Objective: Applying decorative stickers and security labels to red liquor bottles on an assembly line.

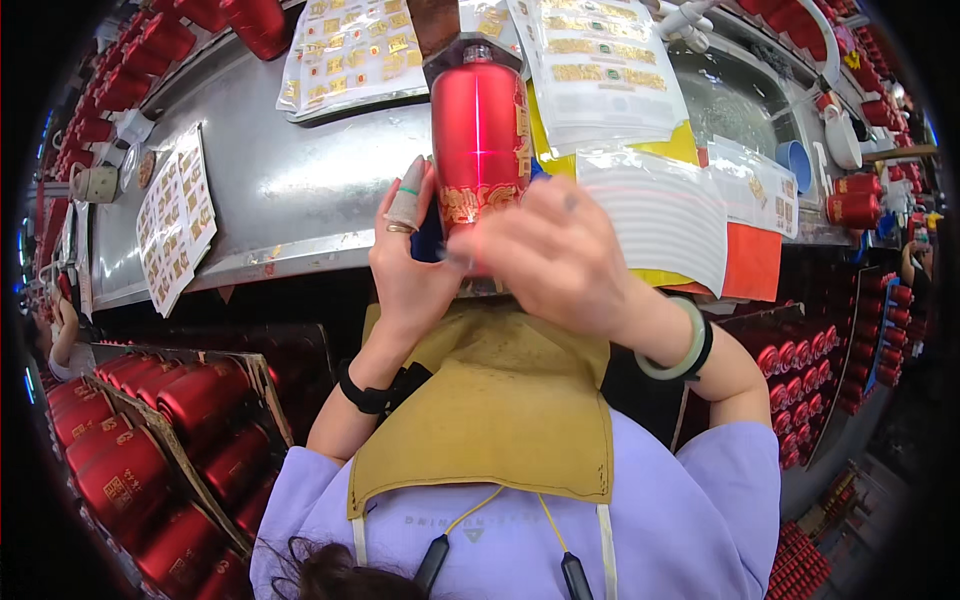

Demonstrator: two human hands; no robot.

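Observation:
A glossy red bottle (470,140) with gold decoration lies in front of me on a cradle with blue parts, its neck pointing away. Gold patterns run along its right side and round its lower end. My left hand (405,245) grips the bottle's lower left side, fingers straight along it and the thumb toward its base. One finger wears a whitish covering with a green band, with a ring below. Over the bottle's lower end, my right hand (550,250) is bent and smeared by motion. Whether its fingers hold anything is not visible.
Sheets of gold stickers (350,55) lie behind left, more sticker sheets (600,70) behind right. Another sticker sheet (178,220) hangs over the metal table's (290,200) front edge. White curved strips (650,215) lie right. Crates of red bottles (130,480) stand lower left.

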